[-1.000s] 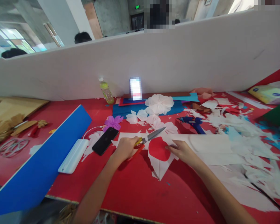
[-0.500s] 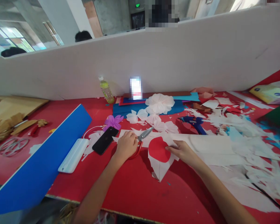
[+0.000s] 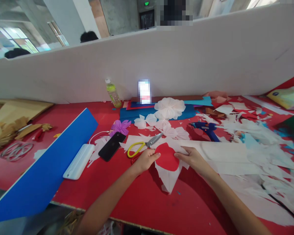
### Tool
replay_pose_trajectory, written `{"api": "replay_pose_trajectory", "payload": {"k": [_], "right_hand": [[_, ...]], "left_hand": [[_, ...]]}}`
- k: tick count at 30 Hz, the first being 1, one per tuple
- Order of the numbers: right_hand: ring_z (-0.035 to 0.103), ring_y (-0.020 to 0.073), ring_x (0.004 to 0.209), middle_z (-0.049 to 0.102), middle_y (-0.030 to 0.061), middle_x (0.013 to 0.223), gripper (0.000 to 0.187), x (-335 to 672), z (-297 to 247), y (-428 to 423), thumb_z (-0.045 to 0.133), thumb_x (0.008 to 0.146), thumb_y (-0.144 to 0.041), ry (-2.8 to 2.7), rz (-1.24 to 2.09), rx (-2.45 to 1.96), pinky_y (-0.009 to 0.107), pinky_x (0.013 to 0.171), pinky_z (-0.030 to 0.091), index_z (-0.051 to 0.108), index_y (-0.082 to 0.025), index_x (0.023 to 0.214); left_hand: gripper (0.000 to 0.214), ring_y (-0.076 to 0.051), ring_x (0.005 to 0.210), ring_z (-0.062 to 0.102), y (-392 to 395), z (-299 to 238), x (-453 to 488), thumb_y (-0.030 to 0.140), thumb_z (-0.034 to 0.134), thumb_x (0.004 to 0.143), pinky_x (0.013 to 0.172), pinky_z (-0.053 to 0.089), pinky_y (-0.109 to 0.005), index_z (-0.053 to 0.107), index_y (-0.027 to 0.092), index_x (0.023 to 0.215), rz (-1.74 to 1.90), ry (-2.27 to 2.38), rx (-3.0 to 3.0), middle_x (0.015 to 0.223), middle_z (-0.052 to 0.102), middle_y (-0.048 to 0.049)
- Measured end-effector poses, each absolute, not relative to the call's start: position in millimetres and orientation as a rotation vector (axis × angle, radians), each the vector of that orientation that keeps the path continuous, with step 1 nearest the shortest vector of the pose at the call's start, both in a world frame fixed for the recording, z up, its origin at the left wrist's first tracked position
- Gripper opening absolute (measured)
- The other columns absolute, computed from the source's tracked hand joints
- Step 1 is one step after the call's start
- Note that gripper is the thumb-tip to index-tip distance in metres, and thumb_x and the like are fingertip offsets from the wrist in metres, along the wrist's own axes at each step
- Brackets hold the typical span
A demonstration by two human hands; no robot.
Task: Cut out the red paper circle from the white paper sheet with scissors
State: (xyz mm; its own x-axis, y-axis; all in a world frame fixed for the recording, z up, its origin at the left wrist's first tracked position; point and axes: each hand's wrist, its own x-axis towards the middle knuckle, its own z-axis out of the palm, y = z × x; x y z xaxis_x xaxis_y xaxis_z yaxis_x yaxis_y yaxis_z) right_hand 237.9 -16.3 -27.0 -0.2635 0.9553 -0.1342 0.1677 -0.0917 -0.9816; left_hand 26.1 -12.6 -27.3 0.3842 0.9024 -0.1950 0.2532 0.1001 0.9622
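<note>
Between my two hands is a piece of white paper (image 3: pixel 171 179) with a rounded red paper shape (image 3: pixel 167 161) lying on top of it. My left hand (image 3: pixel 147 160) pinches its left edge, thumb on the red shape. On the opposite edge my right hand (image 3: pixel 189 156) grips both layers between thumb and fingers. Just beyond my left hand lie scissors (image 3: pixel 154 141) with one yellow and one red handle, blades pointing away to the right. The white paper's lower end hangs in a point over the red tabletop.
A black phone (image 3: pixel 112 147) and a white power bank (image 3: pixel 78 162) lie left, beside a blue board (image 3: pixel 46 169). White paper flowers (image 3: pixel 170 109) and a purple one (image 3: pixel 120 126) sit farther back. A blue glue gun (image 3: pixel 207 129) and paper scraps (image 3: pixel 267 153) cover the right side.
My left hand has let go of the scissors, which now lie on the table, and has moved right and nearer to take the left edge of the paper. My right hand keeps its hold.
</note>
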Motion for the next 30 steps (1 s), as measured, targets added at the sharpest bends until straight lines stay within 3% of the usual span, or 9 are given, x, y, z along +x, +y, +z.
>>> {"api": "replay_pose_trajectory", "payload": {"k": [4,8,10,13,18,30], "right_hand": [[0.061,0.0196,0.076,0.067,0.0024,0.08,0.03,242,-30,-15,0.071,0.063,-0.041,-1.139,1.536,-1.194,0.031,0.072,0.046,0.065,-0.019,0.083],[0.06,0.016,0.061,0.063,0.0002,0.062,0.028,236,-36,-17,0.072,0.061,-0.041,-0.893,1.752,-1.084,0.029,0.062,0.048,0.062,-0.019,0.074],[0.061,0.0171,0.063,0.065,0.0014,0.065,0.03,230,-35,-19,0.073,0.06,-0.04,-0.871,1.799,-1.064,0.03,0.064,0.048,0.063,-0.019,0.079],[0.061,0.0189,0.068,0.066,0.0035,0.074,0.033,221,-33,-22,0.076,0.057,-0.035,-0.876,1.801,-1.124,0.03,0.064,0.048,0.062,-0.018,0.082],[0.055,0.0133,0.058,0.061,-0.0014,0.062,0.025,218,-37,-22,0.076,0.056,-0.028,-0.862,1.753,-1.148,0.025,0.056,0.043,0.059,-0.015,0.07],[0.06,0.0206,0.061,0.065,0.0024,0.065,0.027,220,-37,-24,0.068,0.062,-0.038,-0.977,1.576,-1.304,0.033,0.06,0.046,0.062,-0.014,0.074]], "left_hand": [[0.048,-0.006,0.048,0.018,-10,-31,26,0.053,0.054,0.072,0.046,0.013,-0.023,0.023,0.02,0.054,0.807,1.167,1.378,0.051,0.021,0.0077],[0.05,-0.005,0.046,0.016,-8,-36,25,0.054,0.055,0.071,0.046,0.012,-0.023,0.023,0.02,0.055,0.947,1.205,1.302,0.05,0.019,0.0082],[0.05,-0.005,0.046,0.016,-8,-36,25,0.055,0.054,0.071,0.046,0.011,-0.024,0.023,0.02,0.055,0.987,1.221,1.276,0.049,0.019,0.0082],[0.05,-0.006,0.048,0.017,-9,-34,27,0.055,0.054,0.071,0.047,0.013,-0.024,0.022,0.02,0.055,0.992,1.242,1.311,0.05,0.019,0.0076],[0.05,-0.007,0.049,0.018,-12,-30,29,0.056,0.05,0.073,0.047,0.015,-0.024,0.022,0.02,0.054,0.971,1.251,1.406,0.052,0.02,0.0069],[0.048,-0.007,0.049,0.017,-12,-32,30,0.052,0.051,0.073,0.047,0.015,-0.024,0.021,0.02,0.056,0.97,1.279,1.356,0.052,0.02,0.0069]]}}
